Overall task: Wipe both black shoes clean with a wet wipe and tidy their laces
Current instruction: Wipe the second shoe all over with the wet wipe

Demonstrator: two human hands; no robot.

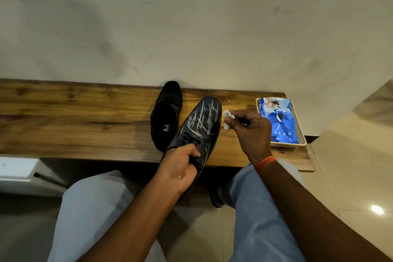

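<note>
Two hands at the wooden bench (pixel 85 117), one shoe lifted.

The left hand (pixel 180 168) grips the scuffed black shoe (pixel 200 125) by its heel, toe over the bench; the right hand (pixel 248 130) pinches a crumpled wet wipe (pixel 228 117) just right of its toe. The second black shoe (pixel 167 115) rests on the bench, left of it; the blue wipes pack (pixel 280 121) lies in a tray (pixel 303 134) at the bench's right end.

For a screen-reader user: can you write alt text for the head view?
The left hand grips a black shoe streaked with white marks while the right hand pinches a crumpled wet wipe beside its toe. A second black shoe rests on the wooden bench.
</note>
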